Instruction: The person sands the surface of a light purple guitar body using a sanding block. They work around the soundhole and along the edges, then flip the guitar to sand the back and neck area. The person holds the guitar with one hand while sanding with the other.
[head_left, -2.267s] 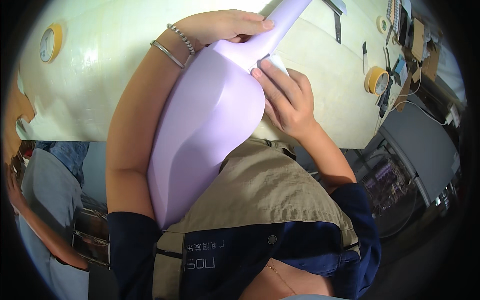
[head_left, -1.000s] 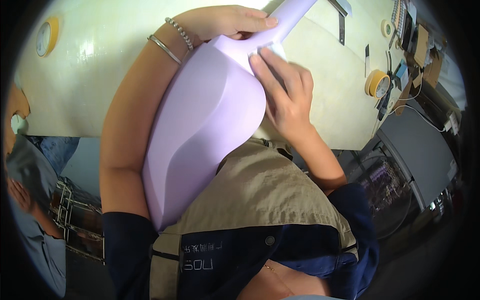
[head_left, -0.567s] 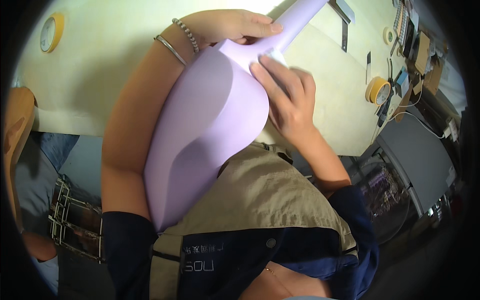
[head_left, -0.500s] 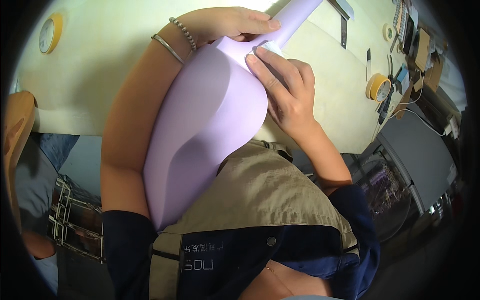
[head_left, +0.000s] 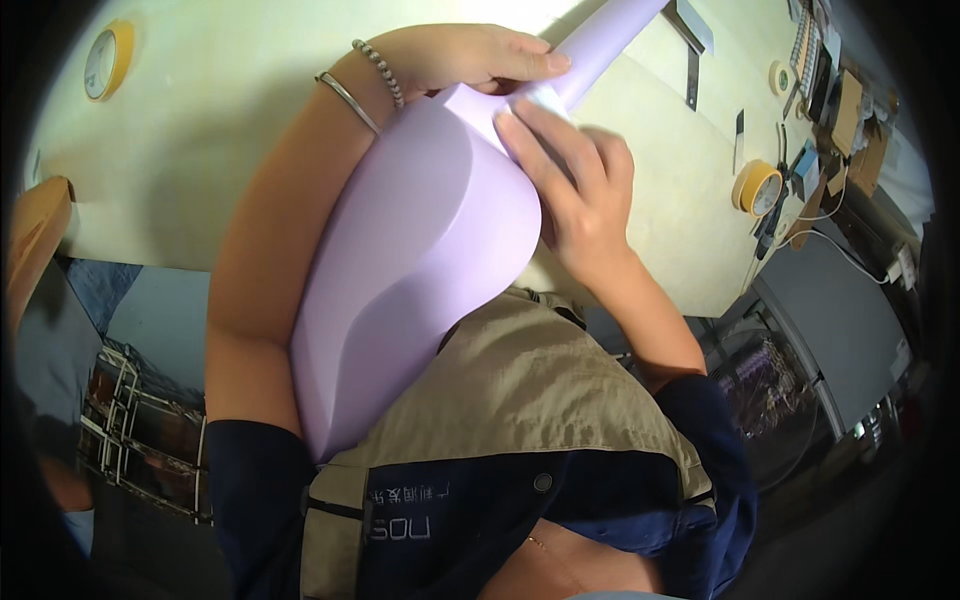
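A smooth pale purple piece (head_left: 405, 230), with a broad, curved body and a long narrow neck, lies slantwise against my front. Its neck reaches up over the table to the upper right. My left arm wraps round the body's left side, and my left hand (head_left: 500, 58) is closed round the base of the neck, its thumb on top. With bent fingertips, my right hand (head_left: 575, 180) presses a small white pad (head_left: 545, 98) onto the spot where neck and body meet. Cloth or abrasive paper, I cannot tell which.
The pale table (head_left: 680, 200) bears a yellow tape roll (head_left: 757, 188) at the right and another tape roll (head_left: 108, 62) at the far left. A dark metal square (head_left: 691, 60) lies beyond the neck. Several tools crowd the right edge. A person's forearm (head_left: 38, 235) shows at the left.
The purple piece and both hands sit slightly lower in the picture, as does the table. The right hand still presses the white pad at the neck joint, and the shadow across the body has shrunk.
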